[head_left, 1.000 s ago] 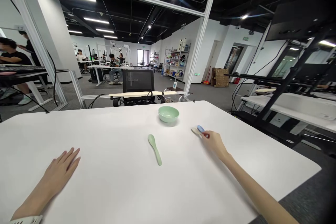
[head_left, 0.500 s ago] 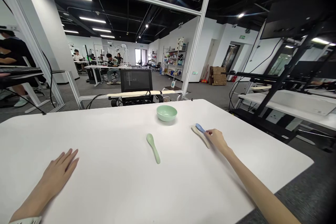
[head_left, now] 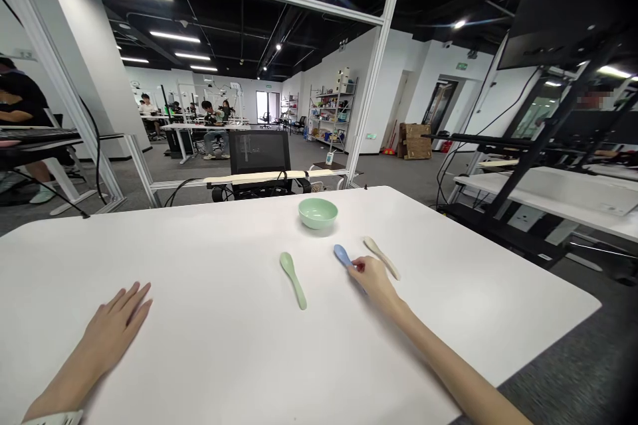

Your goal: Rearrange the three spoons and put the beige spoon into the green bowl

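Between the thumb and fingers of my right hand point(head_left: 375, 279) is a blue spoon point(head_left: 341, 254); its bowl end points away from me and part of its handle is hidden by the hand. Just right of the hand, a cream spoon point(head_left: 381, 257) lies slanted on the table. A green spoon point(head_left: 293, 281) rests left of the blue one, its bowl end facing away. Behind the spoons stands a light green bowl point(head_left: 318, 214), upright. My left hand point(head_left: 115, 327) lies flat on the left side of the table, fingers stretched out, touching only the tabletop.
The white table point(head_left: 214, 345) has rounded corners. Beyond its far edge are a metal frame bar point(head_left: 249, 178) and a black mesh chair point(head_left: 260, 151). A black stand point(head_left: 523, 159) with a screen is off to the right. Several people sit at desks in the background.
My right hand has moved left with the blue spoon, away from the cream spoon and closer to the green one. My left hand stays in place.
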`<state>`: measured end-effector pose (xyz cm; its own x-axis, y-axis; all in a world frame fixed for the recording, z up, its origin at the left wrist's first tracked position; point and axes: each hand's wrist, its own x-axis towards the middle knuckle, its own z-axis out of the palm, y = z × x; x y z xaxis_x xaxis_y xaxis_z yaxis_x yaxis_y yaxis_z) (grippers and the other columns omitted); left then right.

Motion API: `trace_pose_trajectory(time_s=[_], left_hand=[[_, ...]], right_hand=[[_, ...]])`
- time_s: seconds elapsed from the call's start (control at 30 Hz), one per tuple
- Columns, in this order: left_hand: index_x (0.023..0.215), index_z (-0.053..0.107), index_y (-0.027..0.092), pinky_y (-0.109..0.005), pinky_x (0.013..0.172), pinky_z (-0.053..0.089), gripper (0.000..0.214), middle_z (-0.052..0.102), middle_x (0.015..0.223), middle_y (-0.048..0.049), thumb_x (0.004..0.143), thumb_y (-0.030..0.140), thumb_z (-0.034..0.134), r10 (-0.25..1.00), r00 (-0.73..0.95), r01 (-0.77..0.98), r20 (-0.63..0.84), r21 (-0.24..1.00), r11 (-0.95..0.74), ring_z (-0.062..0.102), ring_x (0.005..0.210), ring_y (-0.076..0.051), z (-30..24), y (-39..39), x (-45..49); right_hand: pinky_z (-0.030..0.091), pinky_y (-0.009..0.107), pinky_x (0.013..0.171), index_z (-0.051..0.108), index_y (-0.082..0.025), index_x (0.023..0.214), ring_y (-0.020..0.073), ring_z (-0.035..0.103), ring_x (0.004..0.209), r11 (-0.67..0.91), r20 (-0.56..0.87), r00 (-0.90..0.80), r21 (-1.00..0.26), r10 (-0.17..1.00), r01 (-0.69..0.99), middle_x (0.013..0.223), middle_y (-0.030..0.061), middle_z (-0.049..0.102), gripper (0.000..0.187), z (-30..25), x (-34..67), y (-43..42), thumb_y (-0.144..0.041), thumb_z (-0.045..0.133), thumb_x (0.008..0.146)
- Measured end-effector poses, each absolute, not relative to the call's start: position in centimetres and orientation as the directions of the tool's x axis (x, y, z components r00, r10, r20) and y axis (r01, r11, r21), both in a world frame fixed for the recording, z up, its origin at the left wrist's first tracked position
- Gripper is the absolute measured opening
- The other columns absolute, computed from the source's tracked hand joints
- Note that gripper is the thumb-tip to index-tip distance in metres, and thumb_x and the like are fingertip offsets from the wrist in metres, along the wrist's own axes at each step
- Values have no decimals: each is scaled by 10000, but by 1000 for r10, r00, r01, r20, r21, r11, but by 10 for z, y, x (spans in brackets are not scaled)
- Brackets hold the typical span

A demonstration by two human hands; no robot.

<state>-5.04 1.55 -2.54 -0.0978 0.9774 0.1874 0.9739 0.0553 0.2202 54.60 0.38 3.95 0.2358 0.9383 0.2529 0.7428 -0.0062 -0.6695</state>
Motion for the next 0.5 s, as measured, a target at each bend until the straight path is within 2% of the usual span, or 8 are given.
trace_pose_trajectory(time_s=[0.1,0.33,0.5], left_hand=[[1549,501,113,-590,1246,322,796,447,1658,-170,950,555,219,976,-100,974,191,218,57,370,1559,-377,-25,16,-51],[1567,471,107,-584,1264,290,818,422,1675,-166,955,570,187,980,-104,974,169,217,66,325,1581,-375,-25,17,-50],[1577,453,100,-591,1271,270,831,403,1686,-170,962,579,164,982,-109,973,156,218,73,313,1585,-379,-21,15,-48]], right_hand=[[326,312,552,602,-207,638,163,457,577,4,242,228,-693,943,721,630,39,579,440,39,540,0,-600,588,837],[370,306,584,686,-178,772,179,532,627,1,250,230,-679,941,734,732,62,632,445,39,543,-1,-605,579,844],[360,307,595,653,-187,693,176,516,642,32,277,192,-641,941,767,718,59,614,457,36,543,4,-595,552,872]])
